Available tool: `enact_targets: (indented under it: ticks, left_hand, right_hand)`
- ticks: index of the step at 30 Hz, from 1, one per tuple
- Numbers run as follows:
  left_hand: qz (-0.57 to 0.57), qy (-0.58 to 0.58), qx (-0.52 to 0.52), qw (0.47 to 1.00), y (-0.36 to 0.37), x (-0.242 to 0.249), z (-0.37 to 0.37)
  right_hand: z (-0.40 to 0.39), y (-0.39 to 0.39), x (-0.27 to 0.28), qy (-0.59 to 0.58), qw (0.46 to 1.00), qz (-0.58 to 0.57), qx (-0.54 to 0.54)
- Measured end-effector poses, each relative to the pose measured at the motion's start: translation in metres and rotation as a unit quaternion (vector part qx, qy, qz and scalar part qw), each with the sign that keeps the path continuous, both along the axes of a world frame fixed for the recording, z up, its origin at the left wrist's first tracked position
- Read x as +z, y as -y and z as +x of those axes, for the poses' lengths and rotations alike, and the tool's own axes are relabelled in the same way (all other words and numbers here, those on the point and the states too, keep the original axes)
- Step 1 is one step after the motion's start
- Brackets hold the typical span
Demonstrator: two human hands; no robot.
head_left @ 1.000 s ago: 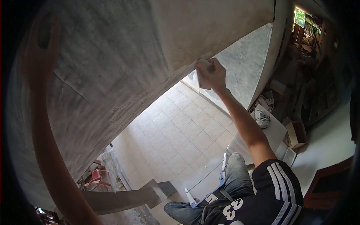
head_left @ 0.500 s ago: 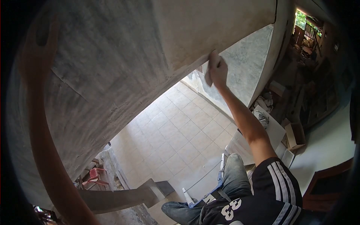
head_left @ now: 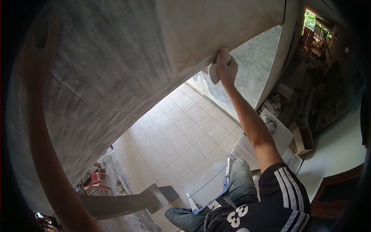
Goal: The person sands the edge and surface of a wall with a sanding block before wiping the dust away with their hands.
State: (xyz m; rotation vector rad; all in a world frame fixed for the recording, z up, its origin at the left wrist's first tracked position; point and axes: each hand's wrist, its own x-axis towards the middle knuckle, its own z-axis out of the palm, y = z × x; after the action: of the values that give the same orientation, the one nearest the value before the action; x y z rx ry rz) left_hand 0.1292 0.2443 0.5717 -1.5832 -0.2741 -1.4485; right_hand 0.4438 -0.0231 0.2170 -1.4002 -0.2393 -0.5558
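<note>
My left hand [head_left: 36, 62] is raised at the far left with its fingers apart, lying against the grey plastered surface [head_left: 104, 58]. My right hand [head_left: 226, 69] is closed round a pale, flat piece [head_left: 213, 73] that looks like a sanding pad or scraper. It touches the lower edge of the plastered surface, where a smoother beige-grey patch [head_left: 208, 27] meets the opening. Part of the pale piece is hidden by my fingers.
Far below lies a tiled floor [head_left: 181, 131]. A blue and white ladder top [head_left: 224, 189] is at my legs. Red chair [head_left: 98, 181] at lower left; cardboard box [head_left: 303, 139] and white cabinet [head_left: 282, 137] at right. A grey beam [head_left: 116, 207] crosses the lower left.
My right hand has shifted slightly along the edge with the pale piece, which now shows more of its flat side. My left hand has barely moved.
</note>
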Motion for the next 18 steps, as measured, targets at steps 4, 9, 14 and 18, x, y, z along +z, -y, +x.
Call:
enact_targets:
  ticks: [4,9,14,18]
  left_hand:
    - [-0.005,0.017,-0.002,1.000,0.006,-0.002,0.004]
    - [-0.026,0.009,-0.007,1.000,-0.010,-0.002,0.005]
    - [-0.058,0.016,0.007,0.998,-0.032,0.005,0.004]
    - [-0.061,0.019,0.007,0.998,-0.014,0.001,0.004]
  right_hand:
    - [-0.005,0.010,0.007,0.062,0.992,-0.101,-0.031]
    - [0.004,0.014,0.009,-0.015,0.998,-0.040,-0.036]
    - [0.010,0.020,0.004,0.009,0.995,-0.096,-0.007]
    - [0.011,0.000,0.003,0.038,0.998,-0.023,-0.049]
